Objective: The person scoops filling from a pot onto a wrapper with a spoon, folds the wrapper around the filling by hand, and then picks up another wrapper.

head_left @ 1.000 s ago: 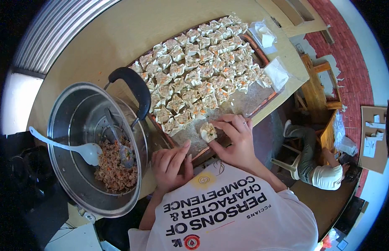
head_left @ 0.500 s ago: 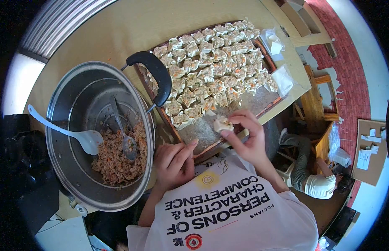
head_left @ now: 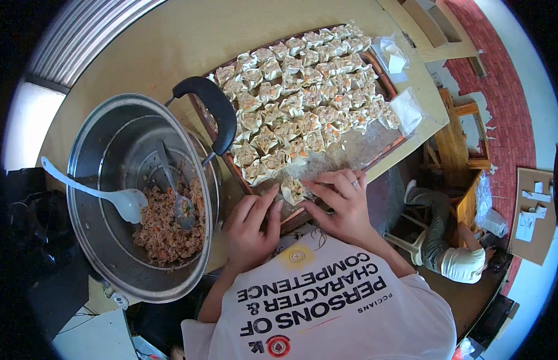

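Observation:
An open-topped shumai dumpling [head_left: 295, 191] with filling showing rests near the front edge of the floured tray [head_left: 336, 161]. My right hand [head_left: 342, 204] has its thumb and forefinger on the right side of this dumpling. From the left, the fingertips of my left hand [head_left: 253, 225] meet the wrapper's edge, so it sits gripped between both hands. Rows of finished dumplings [head_left: 309, 90] fill the back and middle of the tray.
A deep metal pot [head_left: 90, 240] at the left holds minced filling [head_left: 168, 237], a metal spoon [head_left: 184, 210] and a white ladle [head_left: 129, 204]. Its black handle [head_left: 222, 114] overhangs the tray. Plastic bags [head_left: 406, 111] lie right of the tray. Another person [head_left: 462, 264] sits at the far right.
My right hand has lowered the dumpling from above the tray to its front edge, leftward. My left fingers have come up to its left side. The view has shifted slightly.

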`<state>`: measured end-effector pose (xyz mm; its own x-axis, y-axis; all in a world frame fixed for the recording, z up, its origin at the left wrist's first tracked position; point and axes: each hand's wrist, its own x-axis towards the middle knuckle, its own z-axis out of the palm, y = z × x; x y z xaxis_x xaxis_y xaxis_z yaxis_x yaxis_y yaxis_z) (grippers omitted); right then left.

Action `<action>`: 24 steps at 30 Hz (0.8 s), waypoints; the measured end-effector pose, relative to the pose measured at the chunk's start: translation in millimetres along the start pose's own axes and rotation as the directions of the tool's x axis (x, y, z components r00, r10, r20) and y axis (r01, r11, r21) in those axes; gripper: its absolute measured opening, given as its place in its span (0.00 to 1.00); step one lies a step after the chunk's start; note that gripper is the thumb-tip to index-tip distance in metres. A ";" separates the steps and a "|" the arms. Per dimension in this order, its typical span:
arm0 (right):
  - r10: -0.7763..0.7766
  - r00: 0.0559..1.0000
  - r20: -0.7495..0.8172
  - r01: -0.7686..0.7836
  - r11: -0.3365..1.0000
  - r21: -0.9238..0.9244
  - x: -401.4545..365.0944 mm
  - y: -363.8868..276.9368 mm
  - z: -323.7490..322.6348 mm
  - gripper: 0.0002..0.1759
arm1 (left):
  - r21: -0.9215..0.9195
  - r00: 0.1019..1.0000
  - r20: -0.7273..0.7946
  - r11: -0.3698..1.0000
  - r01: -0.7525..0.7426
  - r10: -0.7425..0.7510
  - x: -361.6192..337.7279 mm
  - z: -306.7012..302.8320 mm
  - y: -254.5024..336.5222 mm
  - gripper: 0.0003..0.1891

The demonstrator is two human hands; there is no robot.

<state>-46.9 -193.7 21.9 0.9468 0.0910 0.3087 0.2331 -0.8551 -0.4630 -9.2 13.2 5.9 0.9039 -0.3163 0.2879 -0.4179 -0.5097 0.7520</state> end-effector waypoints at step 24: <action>-0.074 0.997 0.019 0.072 0.994 0.086 12.6 4.4 1.9 0.19 | 0.073 0.995 -0.099 0.997 0.035 -0.028 10.5 15.3 2.9 0.05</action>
<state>-33.6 -195.3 22.1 0.9309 0.1636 0.3267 0.3192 -0.7991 -0.5094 -2.3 -3.8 2.1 0.9197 -0.2212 0.3243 -0.3915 -0.5773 0.7165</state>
